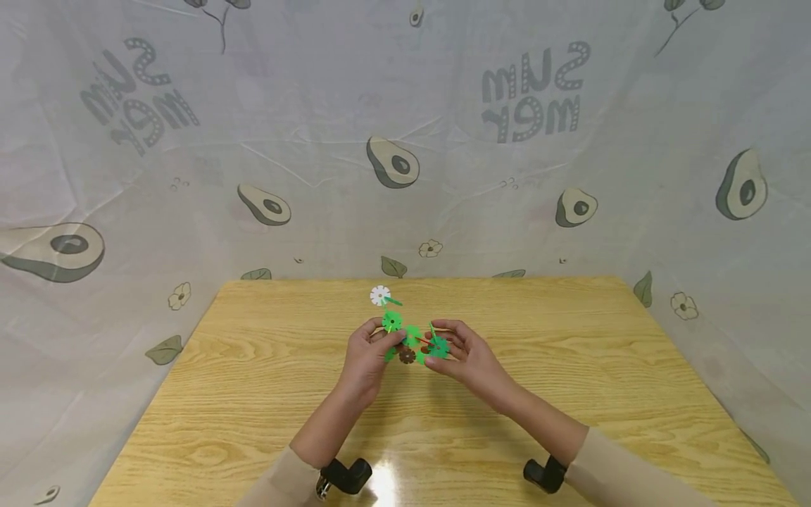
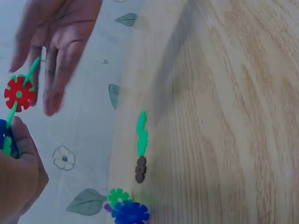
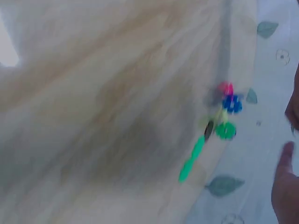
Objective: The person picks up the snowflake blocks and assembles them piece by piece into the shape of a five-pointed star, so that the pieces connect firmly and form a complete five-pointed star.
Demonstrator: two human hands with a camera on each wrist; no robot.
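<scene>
Toothed plastic discs are joined in a cluster. In the head view, my left hand (image 1: 364,360) pinches it by a green disc (image 1: 392,322), with a white disc (image 1: 380,295) sticking out beyond. My right hand (image 1: 476,360) has its thumb and fingers round a teal disc (image 1: 438,346); a brown disc (image 1: 407,355) sits between the hands. The left wrist view shows a hand (image 2: 21,182) gripping a blue disc (image 2: 5,135), and another hand (image 2: 60,51) with thumb and a finger at a red disc (image 2: 18,94), its other fingers extended.
Both wrist views show green pieces (image 2: 142,133) (image 3: 191,158), brown and blue discs (image 2: 131,212) (image 3: 232,103) against the wooden table (image 1: 253,422); whether they touch it I cannot tell. A patterned cloth (image 1: 317,105) surrounds its back and sides.
</scene>
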